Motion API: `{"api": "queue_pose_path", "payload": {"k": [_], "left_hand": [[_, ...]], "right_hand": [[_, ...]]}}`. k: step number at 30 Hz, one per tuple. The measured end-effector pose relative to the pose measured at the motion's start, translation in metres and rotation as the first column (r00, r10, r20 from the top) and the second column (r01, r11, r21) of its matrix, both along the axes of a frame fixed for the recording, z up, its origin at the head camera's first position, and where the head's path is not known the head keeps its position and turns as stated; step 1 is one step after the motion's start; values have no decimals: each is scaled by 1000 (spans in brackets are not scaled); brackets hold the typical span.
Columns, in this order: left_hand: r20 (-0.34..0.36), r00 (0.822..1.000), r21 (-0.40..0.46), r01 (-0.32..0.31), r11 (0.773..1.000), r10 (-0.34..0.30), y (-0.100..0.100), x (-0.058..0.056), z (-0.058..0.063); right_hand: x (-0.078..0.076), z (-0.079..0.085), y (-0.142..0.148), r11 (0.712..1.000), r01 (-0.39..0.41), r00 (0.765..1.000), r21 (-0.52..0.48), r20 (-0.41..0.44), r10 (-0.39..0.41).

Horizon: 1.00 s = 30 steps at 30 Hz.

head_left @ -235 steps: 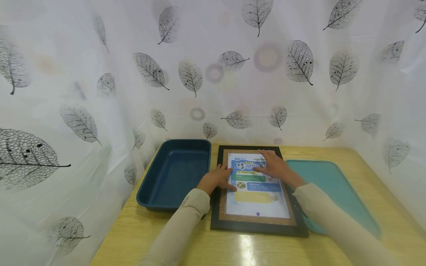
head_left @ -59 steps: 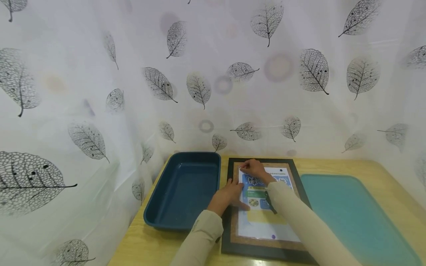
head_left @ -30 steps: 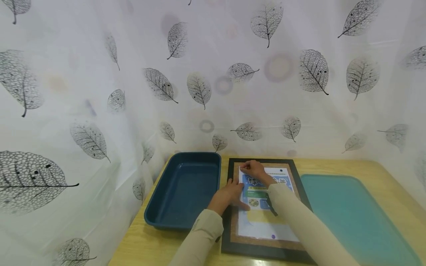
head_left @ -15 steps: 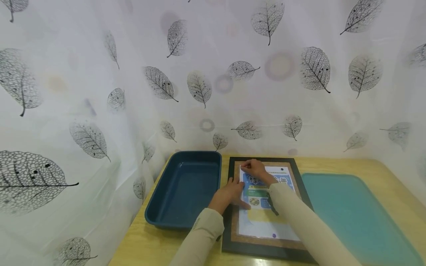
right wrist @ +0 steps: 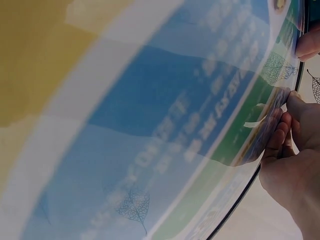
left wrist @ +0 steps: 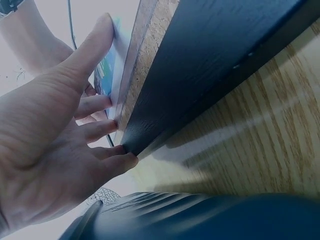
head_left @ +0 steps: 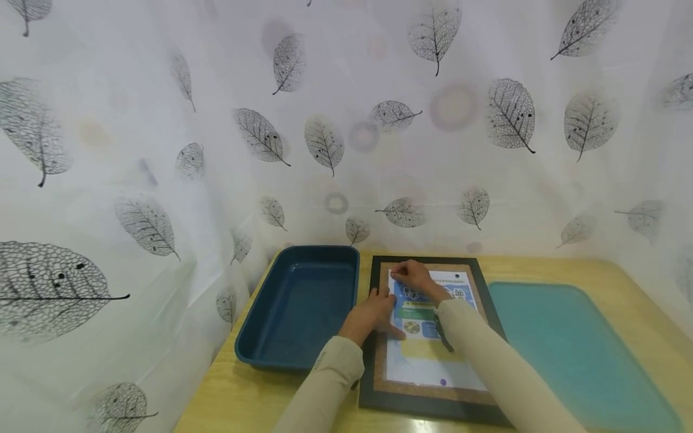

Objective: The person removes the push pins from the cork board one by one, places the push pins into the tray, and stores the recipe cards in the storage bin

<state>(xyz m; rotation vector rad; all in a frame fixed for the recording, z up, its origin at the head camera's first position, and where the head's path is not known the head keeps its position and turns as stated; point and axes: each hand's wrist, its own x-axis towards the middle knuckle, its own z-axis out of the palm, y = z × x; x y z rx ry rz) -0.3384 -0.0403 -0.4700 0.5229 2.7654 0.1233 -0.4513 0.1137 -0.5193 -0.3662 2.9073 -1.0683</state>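
A printed, glossy poster lies on a cork board with a black frame. My left hand rests at the board's left side, fingers spread. In the left wrist view its fingertips touch the frame and sheet edge, and the thumb reaches over the poster. My right hand reaches across to the poster's top left corner, where thumb and fingers pinch a small pushpin, mostly hidden by the fingertips. A dark pushpin sits at the top right corner, and a purple pushpin near the bottom edge.
A deep dark blue tray stands left of the board, close to my left forearm. Right of the board lies a flat turquoise tray. Behind the wooden table hangs a leaf-patterned curtain.
Since the oldest frame my right hand has moved from the poster's upper right to its top left corner, and the view has shifted. Over the last two seconds both hands hold nearly still.
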Motion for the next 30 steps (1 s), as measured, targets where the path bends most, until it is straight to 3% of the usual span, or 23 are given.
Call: {"api": "queue_pose_path", "payload": {"k": [30], "left_hand": [[-10,1000,-8,5,1000,-5,1,3,1]], "right_hand": [[1,1,4,998,-59,996,30,-60,61]]}}
